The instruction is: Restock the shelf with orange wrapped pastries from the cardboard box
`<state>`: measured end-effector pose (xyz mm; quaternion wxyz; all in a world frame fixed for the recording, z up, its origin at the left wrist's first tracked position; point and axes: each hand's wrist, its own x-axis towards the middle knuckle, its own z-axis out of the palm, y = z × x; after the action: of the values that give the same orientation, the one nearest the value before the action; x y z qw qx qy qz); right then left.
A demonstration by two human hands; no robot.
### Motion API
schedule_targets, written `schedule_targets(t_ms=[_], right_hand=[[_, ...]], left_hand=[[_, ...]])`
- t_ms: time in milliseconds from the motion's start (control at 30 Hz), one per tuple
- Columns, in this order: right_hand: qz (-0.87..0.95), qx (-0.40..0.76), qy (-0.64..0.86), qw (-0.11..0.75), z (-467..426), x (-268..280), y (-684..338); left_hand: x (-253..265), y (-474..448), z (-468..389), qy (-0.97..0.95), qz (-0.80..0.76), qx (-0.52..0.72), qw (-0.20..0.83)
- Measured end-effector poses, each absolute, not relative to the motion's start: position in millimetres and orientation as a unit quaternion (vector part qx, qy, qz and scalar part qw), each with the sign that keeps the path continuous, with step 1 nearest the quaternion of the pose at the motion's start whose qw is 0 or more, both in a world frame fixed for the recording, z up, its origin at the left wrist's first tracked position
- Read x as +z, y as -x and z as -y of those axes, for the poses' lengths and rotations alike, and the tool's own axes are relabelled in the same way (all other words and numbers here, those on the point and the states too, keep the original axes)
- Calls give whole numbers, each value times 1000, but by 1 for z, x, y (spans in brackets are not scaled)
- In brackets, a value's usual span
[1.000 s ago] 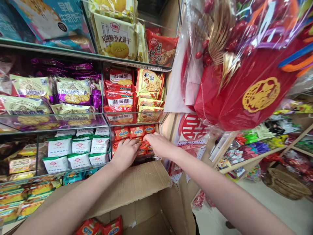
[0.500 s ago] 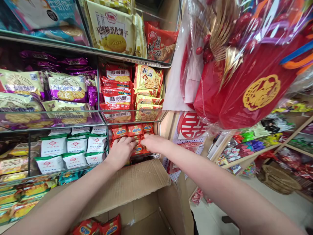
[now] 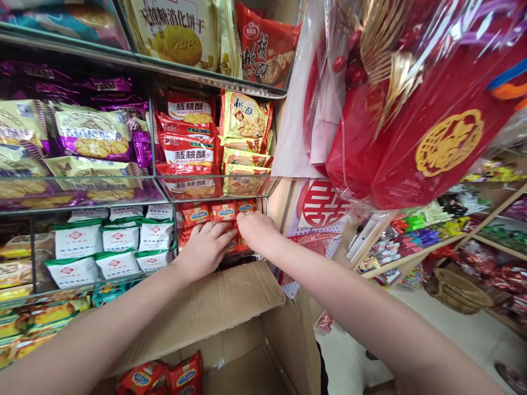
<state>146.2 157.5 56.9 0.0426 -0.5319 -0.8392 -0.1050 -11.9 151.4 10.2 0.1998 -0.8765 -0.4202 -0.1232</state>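
Note:
Small red snack packets (image 3: 223, 210) with blue and yellow labels stand in rows in a low shelf compartment. My left hand (image 3: 203, 248) lies over the front packets, its fingers stretched out and slightly apart. Beside it, at the compartment's right side, my right hand (image 3: 256, 231) touches the packets; its fingertips are mostly hidden, so I cannot tell whether it grips one. Below my arms is an open cardboard box (image 3: 242, 334), its flap (image 3: 214, 307) raised against the shelf front. More red packets (image 3: 184, 376) lie in the box's left part.
White-and-green packets (image 3: 119, 239) fill the compartment to the left. Above are walnut shortbread packets (image 3: 191, 156) behind a clear shelf lip (image 3: 111, 189). A large red plastic-wrapped decoration (image 3: 395, 148) hangs at the right. A wicker basket (image 3: 459, 291) stands farther off near the floor.
The view has shifted, moving the shelves left and up in the picture. My right hand has moved slightly deeper over the packets at the right; my left hand has shifted slightly right across them.

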Motion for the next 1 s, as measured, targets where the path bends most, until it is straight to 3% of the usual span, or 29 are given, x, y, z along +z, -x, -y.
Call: schedule_targets(t_ms=[267, 700, 833, 1000], right_hand=[[881, -80, 466, 5, -171, 53, -164], [863, -121, 477, 109, -135, 24, -173], [859, -113, 463, 186, -124, 15, -176], [850, -16, 389, 356, -74, 6, -183]], left_hand=[[8, -6, -158, 890, 397, -122, 189], [-3, -1, -114, 882, 405, -148, 187], [-4, 19, -59, 891, 367, -214, 160], [-36, 69, 20, 921, 310, -237, -14]])
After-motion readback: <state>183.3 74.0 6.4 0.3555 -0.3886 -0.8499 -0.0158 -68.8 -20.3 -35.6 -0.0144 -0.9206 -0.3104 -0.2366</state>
